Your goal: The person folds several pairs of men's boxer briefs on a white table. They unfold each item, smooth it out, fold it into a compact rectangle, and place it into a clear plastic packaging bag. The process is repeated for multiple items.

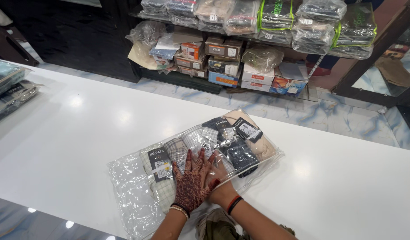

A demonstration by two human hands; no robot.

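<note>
Clear plastic packet (191, 164) of folded garments, lying flat on the white surface (338, 186) at centre frame. It looks light, soft and slippery — best taken at an edge. Left hand (191, 182), fingers spread, presses flat on its 6 o'clock edge. Right hand (220, 182) lies at the left hand's 3 o'clock, largely hidden — its opening cannot be told.

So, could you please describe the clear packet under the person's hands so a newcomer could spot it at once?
On the long white counter, near its front edge, lies a clear plastic packet of folded checked, navy and beige cloth. The left hand lies flat on it, over the right hand. Unlike the wrapped bundles on the shelf behind, it lies alone on the counter.
</note>
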